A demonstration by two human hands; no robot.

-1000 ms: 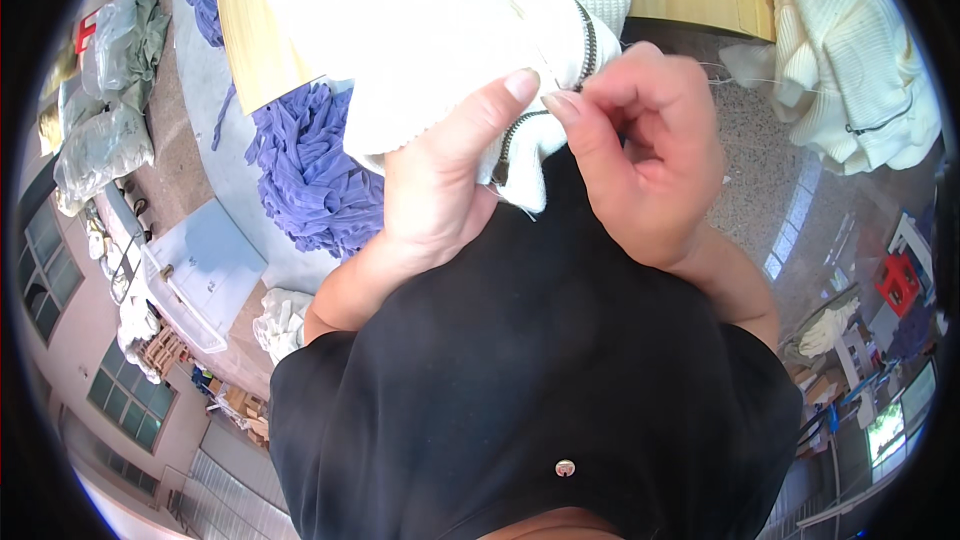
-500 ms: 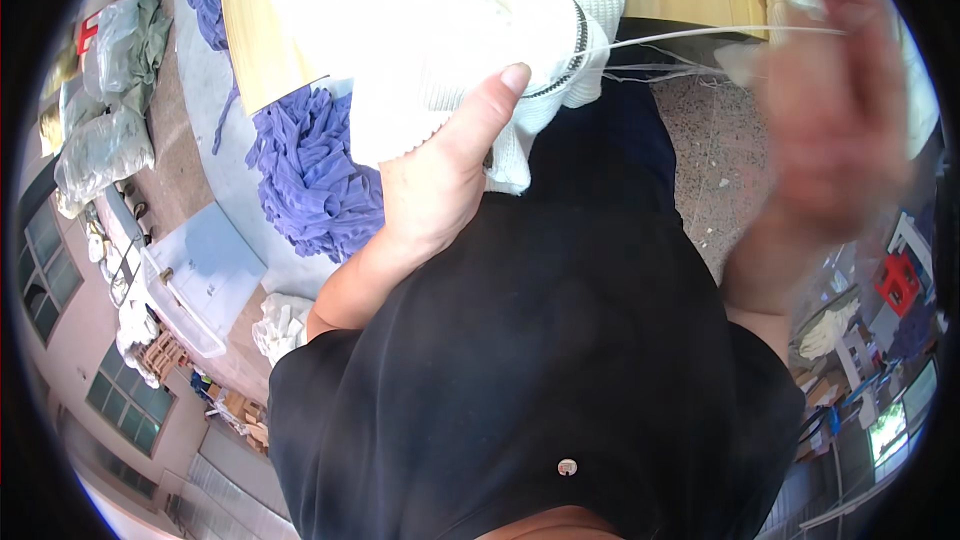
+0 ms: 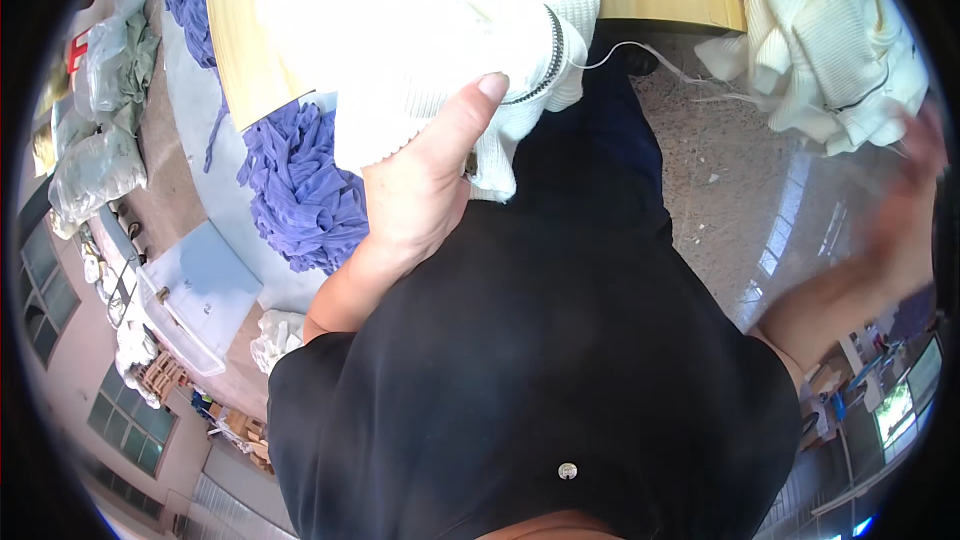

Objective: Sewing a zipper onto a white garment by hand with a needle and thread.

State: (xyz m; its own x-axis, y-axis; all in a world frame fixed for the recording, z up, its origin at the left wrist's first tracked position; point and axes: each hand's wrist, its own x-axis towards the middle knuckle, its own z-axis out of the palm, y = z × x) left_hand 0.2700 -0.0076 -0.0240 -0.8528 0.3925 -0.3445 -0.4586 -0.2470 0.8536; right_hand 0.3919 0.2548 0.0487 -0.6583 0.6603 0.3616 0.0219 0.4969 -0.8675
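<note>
White garment: pale ribbed-knit piece with a dark-toothed metal zipper [image 3: 556,45], the garment [image 3: 400,90] lying over the light wooden table [image 3: 235,50] and hanging past its near edge, before the black shirt [image 3: 530,330].
Left hand: the left hand [image 3: 418,180] grips the garment's lower edge, thumb on top, beside the zipper.
Loose thread: a thin white thread [image 3: 625,43] loops from the zipped edge toward the right, free of both hands.
Right hand: out at the far right, the right hand [image 3: 905,180] is blurred; whether it is open or closed, I cannot tell.
Step in hand: apparently dealing with thread at the zipper, the left hand steadying the cloth.
Next move: any work on that thread calls for a firm left hold and a fine right-hand pinch.
Right side: a second cream ribbed-knit garment [image 3: 825,30], near the right hand.
Left side: a heap of purple fabric strips [image 3: 300,185], near the left forearm.
</note>
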